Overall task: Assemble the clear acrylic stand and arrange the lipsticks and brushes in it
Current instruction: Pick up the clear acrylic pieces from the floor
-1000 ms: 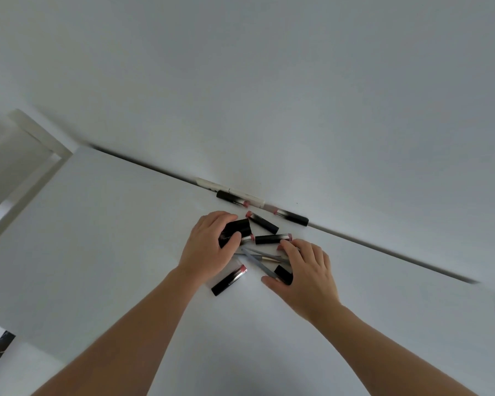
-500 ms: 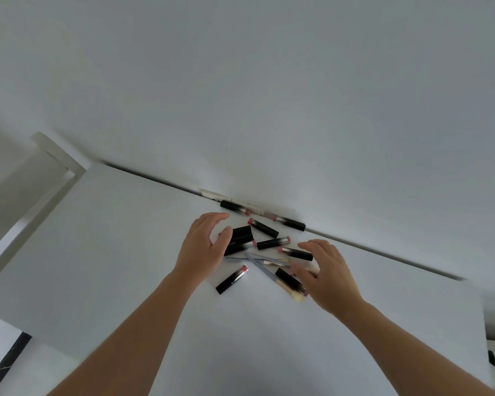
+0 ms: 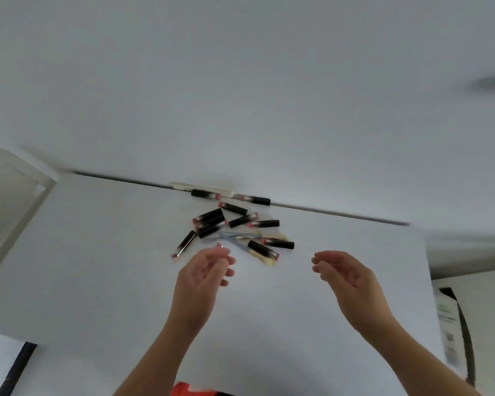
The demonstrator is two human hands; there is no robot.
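White desk [image 3: 97, 252] carries the whole lot: black lipsticks [image 3: 209, 220] w/ pink-red ends lie scattered in a loose heap near the far edge, two more against the wall, one [image 3: 184, 243] off to the left. Among them a couple of brushes [image 3: 265, 238], pale handles, grey parts, crossing each other. No acrylic stand in view, so it's likely the step in hand is fetching or finding it. Left hand [image 3: 205, 271] hovers just short of the heap, fingers loosely curled, holding nothing. Right hand [image 3: 345, 274] hangs well to the right, fingers relaxed, also empty. Advice: leave the heap alone for now, build the stand first on bare desk nearby, keep tubes from rolling off. Frame is blurred, so finer detail can't be told.
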